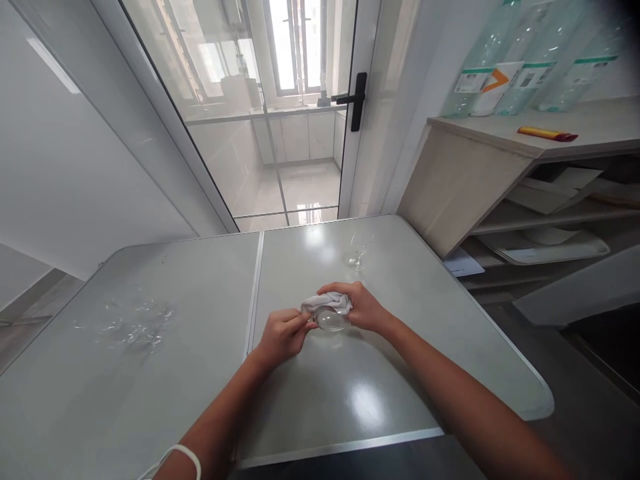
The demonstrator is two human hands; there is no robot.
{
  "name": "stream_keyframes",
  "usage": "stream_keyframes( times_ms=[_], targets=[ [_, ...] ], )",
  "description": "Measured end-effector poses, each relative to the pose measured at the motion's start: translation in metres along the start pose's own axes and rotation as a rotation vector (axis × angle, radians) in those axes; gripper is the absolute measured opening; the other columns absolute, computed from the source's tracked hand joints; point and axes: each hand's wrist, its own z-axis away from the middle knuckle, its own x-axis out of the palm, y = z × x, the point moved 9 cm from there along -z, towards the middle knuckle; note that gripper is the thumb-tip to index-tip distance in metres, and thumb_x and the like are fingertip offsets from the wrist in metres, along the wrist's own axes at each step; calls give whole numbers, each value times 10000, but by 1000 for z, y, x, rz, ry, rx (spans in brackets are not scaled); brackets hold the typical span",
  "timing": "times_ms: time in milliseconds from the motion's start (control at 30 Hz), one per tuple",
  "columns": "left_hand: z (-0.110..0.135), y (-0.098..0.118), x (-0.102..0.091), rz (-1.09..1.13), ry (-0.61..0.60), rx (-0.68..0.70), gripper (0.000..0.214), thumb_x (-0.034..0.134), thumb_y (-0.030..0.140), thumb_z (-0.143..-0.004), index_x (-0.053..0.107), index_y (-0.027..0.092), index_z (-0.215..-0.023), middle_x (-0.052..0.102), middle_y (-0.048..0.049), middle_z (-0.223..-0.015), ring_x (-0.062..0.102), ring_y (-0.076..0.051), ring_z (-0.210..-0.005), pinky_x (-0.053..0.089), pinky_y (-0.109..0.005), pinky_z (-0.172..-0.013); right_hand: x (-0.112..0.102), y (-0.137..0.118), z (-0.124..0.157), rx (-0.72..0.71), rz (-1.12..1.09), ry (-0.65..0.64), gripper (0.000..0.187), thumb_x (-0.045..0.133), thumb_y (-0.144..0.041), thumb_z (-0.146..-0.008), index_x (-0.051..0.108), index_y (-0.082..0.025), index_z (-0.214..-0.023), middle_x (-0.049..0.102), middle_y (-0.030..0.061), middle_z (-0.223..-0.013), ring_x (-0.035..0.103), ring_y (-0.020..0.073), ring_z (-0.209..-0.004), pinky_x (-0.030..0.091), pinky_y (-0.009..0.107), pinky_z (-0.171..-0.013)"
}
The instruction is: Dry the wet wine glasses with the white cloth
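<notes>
Over the middle of the table, my left hand (285, 335) pinches the near left side of a clear glass (332, 321) with a rounded rim. My right hand (367, 308) is closed around a bunched white cloth (327, 302), which lies against the far side of the glass. The fingers of both hands are partly hidden behind the cloth and glass. Beyond them, a clear stemmed glass (357, 259) stands apart on the table.
Several clear, shiny pieces (135, 323) lie grouped on the left half of the table (210, 280); their exact kind is hard to make out. A shelf unit (440, 180) borders the right side, with large bottles (530, 73) on top. Ahead is a glass door with a black handle (358, 101).
</notes>
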Motion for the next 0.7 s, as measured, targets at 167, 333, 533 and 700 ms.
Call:
stream_keyframes(
  times_ms=[167, 333, 533, 700],
  targets=[
    [5, 29, -2, -274, 104, 263, 153, 622, 202, -952, 694, 187, -1086, 639, -11, -647, 569, -128, -577, 408, -260, -581, 0, 18, -2, 149, -78, -4, 241, 754, -359, -802, 754, -160, -937, 724, 30, -803, 622, 176, -702, 451, 264, -642],
    [5, 42, -2, -361, 103, 364, 186, 641, 176, -939, 660, 167, -1124, 660, -16, -669, 593, -144, -594, 426, -274, -589, 15, 61, 9, 509, -301, -15, 272, 824, -382, -696, 706, -138, -726, 623, -12, -625, 517, 127, -579, 378, 239, -552],
    [-1, 5, -19, -325, 204, 44, 147, 621, 265, -966, 732, 190, -1025, 691, -27, -676, 601, -133, -593, 425, -257, -600, -14, 75, 15, 559, -439, 310, 392, 802, -515, -717, 669, -149, -756, 591, -4, -634, 495, 134, -569, 375, 247, -512],
    [1, -40, -29, -158, 241, -344, 285, 584, 393, -968, 777, 204, -878, 703, -33, -683, 540, -127, -558, 409, -252, -594, -56, 68, 22, 384, -343, 701, 566, 673, -610, -835, 611, -205, -1226, 688, 58, -935, 628, 201, -737, 480, 262, -548]
  ],
)
